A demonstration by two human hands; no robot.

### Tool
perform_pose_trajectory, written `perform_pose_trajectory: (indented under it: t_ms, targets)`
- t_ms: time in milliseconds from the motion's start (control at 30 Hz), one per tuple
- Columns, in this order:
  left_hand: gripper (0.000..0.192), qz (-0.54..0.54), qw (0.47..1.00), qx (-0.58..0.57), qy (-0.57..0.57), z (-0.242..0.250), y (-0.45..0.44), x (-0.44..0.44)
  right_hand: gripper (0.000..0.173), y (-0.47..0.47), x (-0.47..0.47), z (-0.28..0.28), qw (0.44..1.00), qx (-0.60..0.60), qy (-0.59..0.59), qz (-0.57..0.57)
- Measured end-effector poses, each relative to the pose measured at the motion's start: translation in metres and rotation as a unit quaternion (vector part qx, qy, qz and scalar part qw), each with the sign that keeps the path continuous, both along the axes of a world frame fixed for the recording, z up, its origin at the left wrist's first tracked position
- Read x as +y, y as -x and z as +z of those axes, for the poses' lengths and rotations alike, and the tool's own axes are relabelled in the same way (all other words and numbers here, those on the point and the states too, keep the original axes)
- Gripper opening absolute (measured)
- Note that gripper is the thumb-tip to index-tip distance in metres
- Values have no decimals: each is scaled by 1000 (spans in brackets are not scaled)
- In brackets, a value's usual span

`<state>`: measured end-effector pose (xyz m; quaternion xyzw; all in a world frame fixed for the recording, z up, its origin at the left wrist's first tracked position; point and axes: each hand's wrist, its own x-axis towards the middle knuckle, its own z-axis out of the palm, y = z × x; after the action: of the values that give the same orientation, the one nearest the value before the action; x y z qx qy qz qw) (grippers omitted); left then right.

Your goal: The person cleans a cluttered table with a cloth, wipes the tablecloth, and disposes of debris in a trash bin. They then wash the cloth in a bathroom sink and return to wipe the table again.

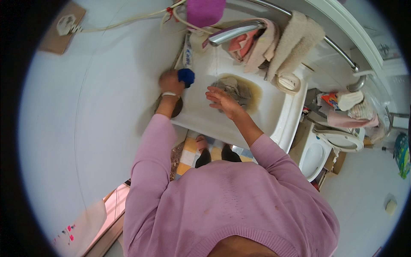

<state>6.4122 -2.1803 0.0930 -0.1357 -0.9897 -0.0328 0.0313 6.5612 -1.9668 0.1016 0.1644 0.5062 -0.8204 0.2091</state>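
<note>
My left hand (171,82) is at the left rim of the white washbasin (202,112), its fingers touching or close beside a small dark-blue object (186,77). Blur hides whether the fingers grip it. A white tube (187,56) with blue print lies just behind the blue object. Below my left wrist a dark round thing (177,108) partly shows. My right hand (226,102) hovers over the basin with its fingers apart and nothing in them. Under and beyond it, a wet grey cloth (233,87) lies in a shallow pool of brownish water (256,96).
A chrome faucet (236,32) reaches over the basin's back. Pink cloths (260,51) and a beige towel (290,41) hang near a metal rail (340,51). A white cable (128,24) runs along the left wall. At right stands a toilet (313,160) with its lid raised.
</note>
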Motion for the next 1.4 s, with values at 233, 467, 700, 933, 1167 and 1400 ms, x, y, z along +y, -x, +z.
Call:
perform_pose_trajectory:
  t_ms: [233,467,700,933,1167,1400]
  targets:
    - [38,161,549,-253,-780,79,-28,-29,46,-43,124,-37,925,-2,-107,-365]
    - [58,-22,224,-400,-888,119,-96,-9,47,4,170,-20,953,-37,-105,-282]
    - [92,-17,92,-489,-867,95,-135,24,48,16,130,-21,938,-17,16,-345]
    - [61,46,152,-516,-842,78,-150,57,46,-35,73,-10,984,-55,33,-168]
    - [46,103,418,-414,-802,77,-129,74,54,-15,49,61,986,145,-51,-66]
    - [39,136,454,-394,-787,79,-124,64,26,-10,48,62,970,112,-62,-206]
